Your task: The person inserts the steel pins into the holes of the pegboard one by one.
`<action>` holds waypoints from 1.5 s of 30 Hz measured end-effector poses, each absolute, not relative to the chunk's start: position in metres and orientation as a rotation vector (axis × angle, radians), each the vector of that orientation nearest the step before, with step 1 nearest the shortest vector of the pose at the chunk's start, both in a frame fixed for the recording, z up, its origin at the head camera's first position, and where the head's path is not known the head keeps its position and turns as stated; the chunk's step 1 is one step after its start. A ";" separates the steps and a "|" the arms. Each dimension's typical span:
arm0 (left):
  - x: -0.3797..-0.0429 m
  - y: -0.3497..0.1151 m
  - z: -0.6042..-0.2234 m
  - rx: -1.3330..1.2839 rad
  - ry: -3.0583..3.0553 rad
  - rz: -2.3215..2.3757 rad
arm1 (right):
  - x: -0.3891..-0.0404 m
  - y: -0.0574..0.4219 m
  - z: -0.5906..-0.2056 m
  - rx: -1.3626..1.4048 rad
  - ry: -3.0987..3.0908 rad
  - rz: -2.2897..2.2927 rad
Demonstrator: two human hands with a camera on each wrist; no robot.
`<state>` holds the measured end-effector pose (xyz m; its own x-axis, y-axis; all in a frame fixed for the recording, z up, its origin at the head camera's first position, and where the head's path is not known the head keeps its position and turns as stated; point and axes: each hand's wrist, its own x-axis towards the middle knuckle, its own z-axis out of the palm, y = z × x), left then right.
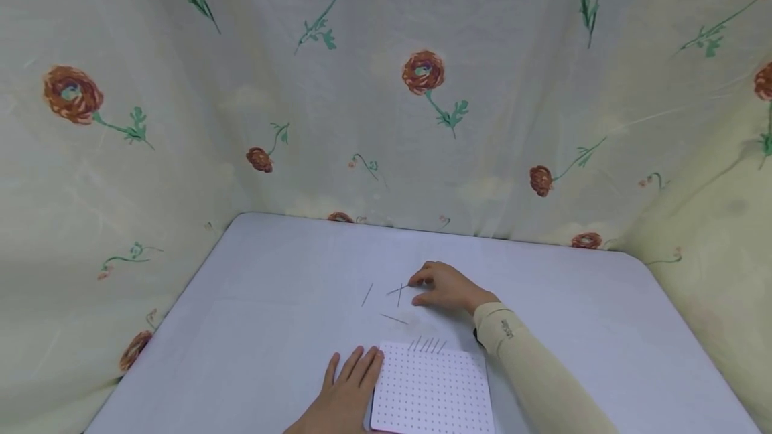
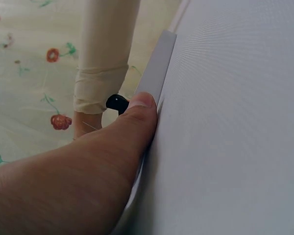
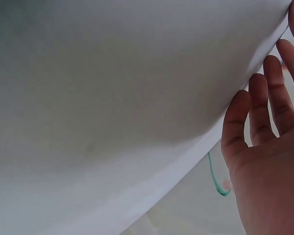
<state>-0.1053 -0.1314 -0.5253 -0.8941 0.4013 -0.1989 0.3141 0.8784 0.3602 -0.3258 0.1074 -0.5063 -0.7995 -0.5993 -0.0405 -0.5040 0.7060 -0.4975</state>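
Observation:
A white board with a grid of small holes lies near the front of the table. My left hand rests along its left side with fingers straight and spread; in the left wrist view, the thumb touches the board's edge. Farther back, my right hand has its fingertips on the table, thumb apart from the forefinger. The forefinger touches the end of a thin dark stick, which crosses another stick. The right wrist view shows relaxed, bent fingers; the stick is not visible there.
Two more thin sticks lie apart on the table, one to the left and one nearer the board. Several slanting sticks line the board's far edge. Flowered cloth hangs around the white table.

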 end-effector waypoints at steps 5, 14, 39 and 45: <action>-0.105 -0.131 -0.525 0.540 2.797 0.457 | -0.326 0.105 -0.505 -0.842 2.714 -0.756; -0.104 -0.132 -0.527 0.584 2.829 0.505 | -0.331 0.097 -0.504 -0.738 2.731 -0.832; -0.106 -0.134 -0.528 0.582 2.797 0.531 | -0.335 0.087 -0.507 -0.653 2.819 -0.826; -0.106 -0.134 -0.530 0.617 2.809 0.559 | -0.333 0.090 -0.510 -0.636 2.816 -0.838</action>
